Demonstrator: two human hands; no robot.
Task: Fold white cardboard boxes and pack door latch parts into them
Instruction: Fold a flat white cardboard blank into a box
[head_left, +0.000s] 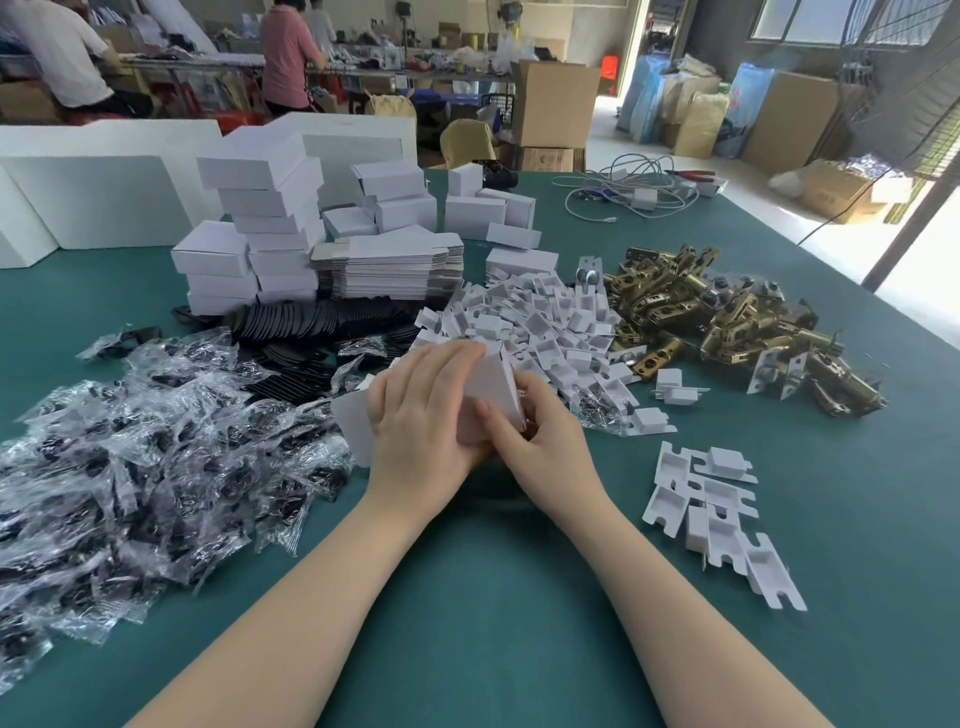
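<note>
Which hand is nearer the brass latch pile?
Right. The right hand grips the white box on the side toward the brass latch pile; the left hand holds its far side.

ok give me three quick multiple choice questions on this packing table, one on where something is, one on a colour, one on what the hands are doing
1. Where does the pile of brass latch parts lie?
A. far right of the table
B. under the plastic bags
C. inside a brown carton

2. What colour is the table cover?
A. red
B. teal green
C. yellow

3. What are the left hand and right hand doing?
A. resting flat on the table
B. both holding a white cardboard box
C. each lifting a latch

Answers: 1 A, the brass heap sits right of the white inserts; 2 B, teal cloth shows everywhere; 3 B, both hands' fingers wrap the half-folded box.
</note>
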